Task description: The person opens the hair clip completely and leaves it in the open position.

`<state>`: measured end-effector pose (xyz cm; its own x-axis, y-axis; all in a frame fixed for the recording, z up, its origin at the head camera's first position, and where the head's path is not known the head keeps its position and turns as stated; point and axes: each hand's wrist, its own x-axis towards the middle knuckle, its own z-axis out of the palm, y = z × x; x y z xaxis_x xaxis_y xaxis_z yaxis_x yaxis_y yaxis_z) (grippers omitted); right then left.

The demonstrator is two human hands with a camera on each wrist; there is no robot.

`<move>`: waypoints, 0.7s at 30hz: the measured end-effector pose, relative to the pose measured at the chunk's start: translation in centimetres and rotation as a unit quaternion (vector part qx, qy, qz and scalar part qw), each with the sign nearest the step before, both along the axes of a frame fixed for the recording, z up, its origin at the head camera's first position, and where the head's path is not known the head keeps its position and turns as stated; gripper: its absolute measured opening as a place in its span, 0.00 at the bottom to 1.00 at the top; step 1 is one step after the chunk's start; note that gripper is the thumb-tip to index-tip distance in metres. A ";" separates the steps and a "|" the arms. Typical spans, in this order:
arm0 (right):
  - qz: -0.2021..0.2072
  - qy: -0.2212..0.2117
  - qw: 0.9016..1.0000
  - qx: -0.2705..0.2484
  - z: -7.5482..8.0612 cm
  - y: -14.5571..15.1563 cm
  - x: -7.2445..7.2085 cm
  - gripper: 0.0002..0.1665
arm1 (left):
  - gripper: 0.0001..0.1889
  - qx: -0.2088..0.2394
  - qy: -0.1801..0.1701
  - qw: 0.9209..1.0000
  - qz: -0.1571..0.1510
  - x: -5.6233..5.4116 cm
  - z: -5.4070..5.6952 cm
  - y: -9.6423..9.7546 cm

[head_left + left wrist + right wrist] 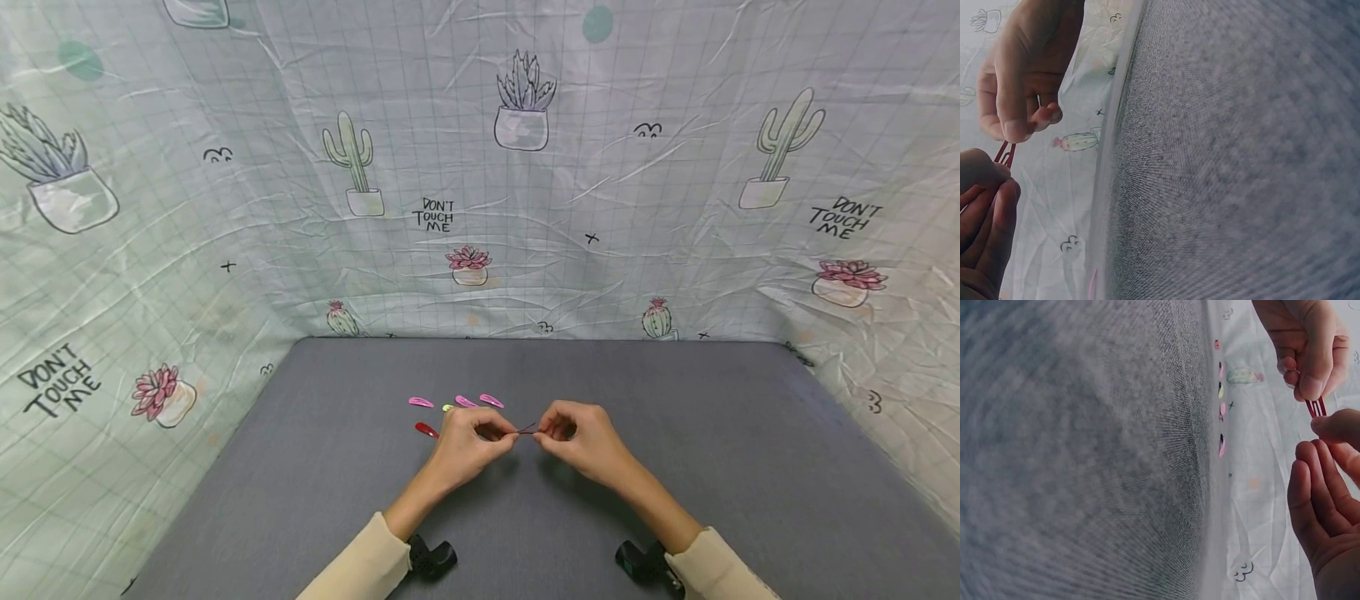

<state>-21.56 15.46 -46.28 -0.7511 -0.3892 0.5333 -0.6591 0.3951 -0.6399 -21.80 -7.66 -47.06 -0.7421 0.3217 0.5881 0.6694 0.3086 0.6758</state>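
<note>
Nearest the viewer, two cream sleeves (367, 560) enter from the lower edge of the head view, one on each forearm, with a dark wrist device (433, 558) just beside each cuff. Beyond them, the left hand (467, 443) and the right hand (588, 437) meet above the table, their fingertips close together. Both hands are grasping: each pinches one end of a slim red hair clip (527, 430) between thumb and fingertip. The clip lies roughly crosswise between the hands, raised off the surface; its narrow metal strips show in the gap between the fingertips, and both wrist views confirm the hold from either side. Just beside the left hand lies a second red clip (425, 429), partly covered by that hand. Slightly farther back rests a yellow-green clip (447, 407), mostly hidden behind the left hand, and with it three pink clips (421, 402) in a loose row, the leftmost set apart from the other two. All these lie on a dark grey tabletop (720, 450). At its far edge rises a pale, creased cloth (675, 217) with a faint grid, printed with potted cacti, succulents and the words "DON'T TOUCH ME".
</note>
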 end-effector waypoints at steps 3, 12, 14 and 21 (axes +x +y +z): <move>0.008 -0.002 1.000 -0.003 0.1 0.0 0.1 0.06 | 0.07 -0.002 0.001 1.000 0.003 0.0 0.0 0.0; 0.022 -0.011 1.000 -0.019 0.1 0.0 0.1 0.09 | 0.07 0.005 -0.001 1.000 0.002 0.1 0.1 -0.1; 0.023 -0.013 0.999 -0.020 0.1 0.0 0.1 0.11 | 0.07 0.005 -0.002 1.000 0.003 0.1 0.1 -0.1; 0.017 -0.008 1.000 -0.015 0.5 0.4 0.0 0.14 | 0.04 -0.007 -0.016 1.000 0.011 0.2 0.3 0.2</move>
<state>-21.58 15.90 -45.77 -0.7460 -0.3989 0.5332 -0.6616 0.3520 -0.6621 -21.61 -7.50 -46.77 -0.7675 0.3129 0.5594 0.6403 0.3322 0.6926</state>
